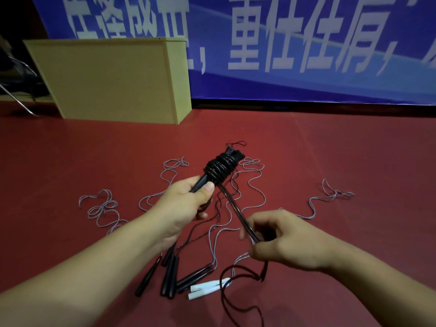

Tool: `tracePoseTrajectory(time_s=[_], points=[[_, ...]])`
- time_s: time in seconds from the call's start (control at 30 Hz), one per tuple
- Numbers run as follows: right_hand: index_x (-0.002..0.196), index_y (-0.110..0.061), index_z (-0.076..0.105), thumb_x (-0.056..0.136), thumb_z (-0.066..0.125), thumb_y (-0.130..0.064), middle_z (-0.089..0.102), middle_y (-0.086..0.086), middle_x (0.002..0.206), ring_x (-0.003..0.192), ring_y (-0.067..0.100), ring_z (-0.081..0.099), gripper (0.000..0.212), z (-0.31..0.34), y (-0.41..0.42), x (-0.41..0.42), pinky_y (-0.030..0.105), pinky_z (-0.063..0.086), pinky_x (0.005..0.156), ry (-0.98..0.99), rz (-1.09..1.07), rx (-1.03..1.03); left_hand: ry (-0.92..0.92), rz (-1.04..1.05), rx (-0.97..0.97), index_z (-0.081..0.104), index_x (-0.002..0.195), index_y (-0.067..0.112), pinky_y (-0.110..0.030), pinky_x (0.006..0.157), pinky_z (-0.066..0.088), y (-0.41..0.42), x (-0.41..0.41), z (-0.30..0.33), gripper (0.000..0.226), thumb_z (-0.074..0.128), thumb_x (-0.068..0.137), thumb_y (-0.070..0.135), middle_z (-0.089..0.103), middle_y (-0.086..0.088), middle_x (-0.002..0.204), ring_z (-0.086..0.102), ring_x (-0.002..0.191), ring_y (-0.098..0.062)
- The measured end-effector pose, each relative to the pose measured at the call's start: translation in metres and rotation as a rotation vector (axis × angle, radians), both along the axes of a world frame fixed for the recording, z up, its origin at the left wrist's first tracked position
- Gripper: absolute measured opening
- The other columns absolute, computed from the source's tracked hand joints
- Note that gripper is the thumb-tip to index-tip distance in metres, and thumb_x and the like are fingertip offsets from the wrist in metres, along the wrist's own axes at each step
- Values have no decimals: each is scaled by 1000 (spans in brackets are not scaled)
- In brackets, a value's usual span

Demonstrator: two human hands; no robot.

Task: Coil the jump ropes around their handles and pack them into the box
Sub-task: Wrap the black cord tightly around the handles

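My left hand [188, 204] grips the lower end of a pair of black handles [221, 171], thumb on top, and they point up to about 1 o'clock. A dark rope [238, 213] is coiled many times around their upper part. From the coil the free rope runs down to 5 o'clock into my right hand [290, 239], whose curled fingers pinch it; below that hand it hangs in loops. Under my left wrist, at 6 o'clock, more black handles [169, 274] lie on the red floor [354, 161], and white handles [207, 287] lie just beside them. Grey ropes [250, 185] spread loose around. The cardboard box [106, 79] stands well apart at 11 o'clock, before a blue banner [306, 31].
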State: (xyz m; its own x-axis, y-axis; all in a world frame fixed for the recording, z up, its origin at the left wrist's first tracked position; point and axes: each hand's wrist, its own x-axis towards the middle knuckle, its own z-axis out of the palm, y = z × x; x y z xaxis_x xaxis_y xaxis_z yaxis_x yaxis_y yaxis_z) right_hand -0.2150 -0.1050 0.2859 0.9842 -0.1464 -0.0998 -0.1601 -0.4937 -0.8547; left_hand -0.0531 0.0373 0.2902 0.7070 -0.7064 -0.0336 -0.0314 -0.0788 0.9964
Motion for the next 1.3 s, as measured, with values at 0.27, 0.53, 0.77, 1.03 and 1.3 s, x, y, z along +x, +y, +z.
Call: tracePoseTrajectory(time_s=[0.27,0.53,0.77,1.03,1.3], points=[[87,-12,69,76,66,1,56,2,71,64,15,49,18,-1,-15,-3,30,40,62,42,-101,130,67,275,-20,59,80,16,-25,56,46,-1,16,-5,22,53,100,21,50,-2,73,47,64,-14],[81,-7,67,73,63,18,63,11,72,64,21,55,27,-18,-48,-5,33,51,64,77,-570,135,172,463,-46,63,102,15,-28,58,43,5,31,-5,10,54,100,21,51,-2,75,47,60,-14],[77,-18,66,80,69,7,65,6,78,72,22,57,26,-22,-60,-2,30,47,68,-99,-835,25,173,361,-24,61,89,10,-27,55,44,9,22,1,17,53,100,20,53,-4,74,51,60,-14],[77,-20,70,85,72,-23,69,-6,71,66,12,60,8,-14,-41,1,29,49,67,-166,-707,-101,28,146,126,63,77,11,-23,47,39,6,-5,11,22,57,97,19,59,-2,65,52,48,-12],[98,-15,72,97,58,-32,72,1,89,82,11,58,22,-9,4,13,33,47,85,-99,-342,219,46,18,125,60,75,10,-19,44,37,-4,-24,15,25,55,98,18,58,-2,63,50,45,-9]])
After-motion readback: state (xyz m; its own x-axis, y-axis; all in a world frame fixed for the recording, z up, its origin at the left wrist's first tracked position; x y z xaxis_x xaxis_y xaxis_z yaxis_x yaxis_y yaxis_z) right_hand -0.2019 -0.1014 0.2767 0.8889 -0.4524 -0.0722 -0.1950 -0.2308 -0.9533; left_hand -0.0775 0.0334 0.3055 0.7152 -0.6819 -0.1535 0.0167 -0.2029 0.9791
